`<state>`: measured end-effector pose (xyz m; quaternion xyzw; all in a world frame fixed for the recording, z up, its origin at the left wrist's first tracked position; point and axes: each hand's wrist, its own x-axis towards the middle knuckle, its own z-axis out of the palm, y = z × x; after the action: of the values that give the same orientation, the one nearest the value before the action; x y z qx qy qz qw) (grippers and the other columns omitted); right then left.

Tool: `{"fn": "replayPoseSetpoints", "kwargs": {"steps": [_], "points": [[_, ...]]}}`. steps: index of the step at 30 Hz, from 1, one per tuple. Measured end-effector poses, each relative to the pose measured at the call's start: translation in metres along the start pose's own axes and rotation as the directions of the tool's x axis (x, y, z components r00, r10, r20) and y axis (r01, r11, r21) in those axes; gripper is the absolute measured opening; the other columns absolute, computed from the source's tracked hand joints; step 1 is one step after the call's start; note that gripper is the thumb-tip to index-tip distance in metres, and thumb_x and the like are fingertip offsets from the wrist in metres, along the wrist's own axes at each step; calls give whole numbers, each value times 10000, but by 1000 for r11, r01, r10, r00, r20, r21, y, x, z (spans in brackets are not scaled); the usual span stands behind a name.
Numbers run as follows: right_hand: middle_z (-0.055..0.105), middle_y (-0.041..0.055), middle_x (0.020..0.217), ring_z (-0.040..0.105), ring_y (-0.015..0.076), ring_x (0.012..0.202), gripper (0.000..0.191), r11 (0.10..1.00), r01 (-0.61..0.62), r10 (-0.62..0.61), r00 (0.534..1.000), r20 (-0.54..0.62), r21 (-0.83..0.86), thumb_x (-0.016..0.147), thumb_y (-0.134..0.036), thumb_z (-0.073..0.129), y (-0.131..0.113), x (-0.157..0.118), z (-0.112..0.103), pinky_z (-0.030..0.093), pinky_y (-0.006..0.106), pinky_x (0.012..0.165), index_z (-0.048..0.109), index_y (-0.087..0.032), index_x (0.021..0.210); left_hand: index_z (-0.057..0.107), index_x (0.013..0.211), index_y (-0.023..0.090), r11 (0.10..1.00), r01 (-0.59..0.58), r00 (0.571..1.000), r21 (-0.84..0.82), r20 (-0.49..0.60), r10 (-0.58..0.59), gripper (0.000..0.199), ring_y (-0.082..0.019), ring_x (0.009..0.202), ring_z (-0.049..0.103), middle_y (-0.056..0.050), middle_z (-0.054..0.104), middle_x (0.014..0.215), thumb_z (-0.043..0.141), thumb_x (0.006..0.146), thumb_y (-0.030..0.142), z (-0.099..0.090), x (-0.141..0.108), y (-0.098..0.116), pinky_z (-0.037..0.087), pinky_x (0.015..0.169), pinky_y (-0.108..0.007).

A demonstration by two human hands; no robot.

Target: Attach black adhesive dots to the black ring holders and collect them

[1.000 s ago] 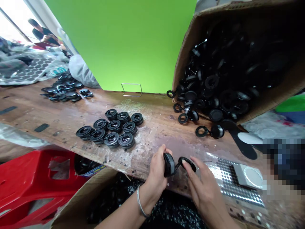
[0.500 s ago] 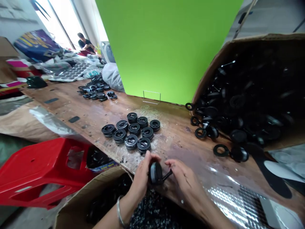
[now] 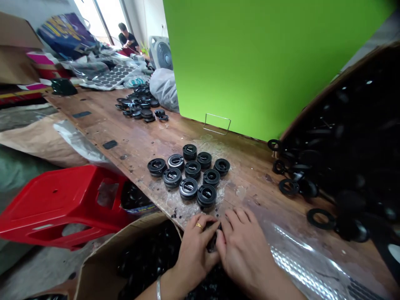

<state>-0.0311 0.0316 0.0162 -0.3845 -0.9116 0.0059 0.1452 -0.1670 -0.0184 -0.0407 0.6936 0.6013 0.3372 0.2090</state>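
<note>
My left hand (image 3: 196,246), with a ring and a bracelet, is closed around a black round part (image 3: 213,241) at the table's front edge. Against it, my right hand (image 3: 242,246) closes on the same part from the right, and the fingers of both hands cover most of it. Just beyond my hands, several black round cases (image 3: 188,188) lie in a cluster on the wooden table (image 3: 156,137). Each has a ring-shaped top.
A green board (image 3: 250,62) stands behind the cases, a wire loop at its foot. An open box of black parts (image 3: 359,137) is at right; another carton (image 3: 103,258) sits below left beside a red stool (image 3: 62,200). A person (image 3: 127,39) sits far back.
The view has shifted, so the table items appear further right. My hands have come together, and the black part, earlier plainly visible with its arm sticking out, is now mostly covered.
</note>
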Motion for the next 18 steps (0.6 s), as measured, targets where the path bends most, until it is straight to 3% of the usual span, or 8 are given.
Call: {"fn": "replayPoseSetpoints", "kwargs": {"steps": [3, 9, 14, 18], "points": [[691, 110, 988, 568, 284, 1003, 240, 999, -11, 11, 1000, -11, 44, 874, -236, 496, 2, -1, -2, 309, 545, 1055, 702, -166, 976, 617, 1271, 248, 1000, -27, 999, -1, -36, 27, 497, -284, 1076, 498, -102, 594, 1166, 601, 784, 149, 3, -3, -5, 447, 944, -473], [685, 146, 1124, 567, 315, 1117, 333, 997, -51, 54, 997, -51, 52, 909, -326, 512, 1, -2, 11, 254, 567, 1115, 677, -113, 1105, 654, 1222, 206, 999, -35, 996, -9, -78, 35, 460, -292, 1074, 502, -117, 599, 1152, 610, 768, 152, 5, -2, -4, 451, 945, -477], [612, 184, 1280, 522, 318, 1221, 437, 991, -96, 104, 991, -88, 94, 922, -320, 493, 1, -13, 47, 323, 552, 1094, 575, -66, 1268, 658, 1213, 218, 1000, -7, 997, 23, -77, 9, 482, -281, 1099, 495, -104, 593, 1177, 599, 750, 102, 6, -2, -1, 437, 977, -464], [560, 125, 1363, 493, 248, 1280, 435, 936, -135, 155, 987, -35, 326, 963, -317, 413, 16, -13, 49, 398, 450, 1068, 487, -138, 1353, 647, 1219, 224, 1000, 3, 999, 18, -51, -2, 520, -299, 1123, 482, -95, 589, 1199, 733, 707, 205, 5, -5, -1, 422, 994, -473]]}}
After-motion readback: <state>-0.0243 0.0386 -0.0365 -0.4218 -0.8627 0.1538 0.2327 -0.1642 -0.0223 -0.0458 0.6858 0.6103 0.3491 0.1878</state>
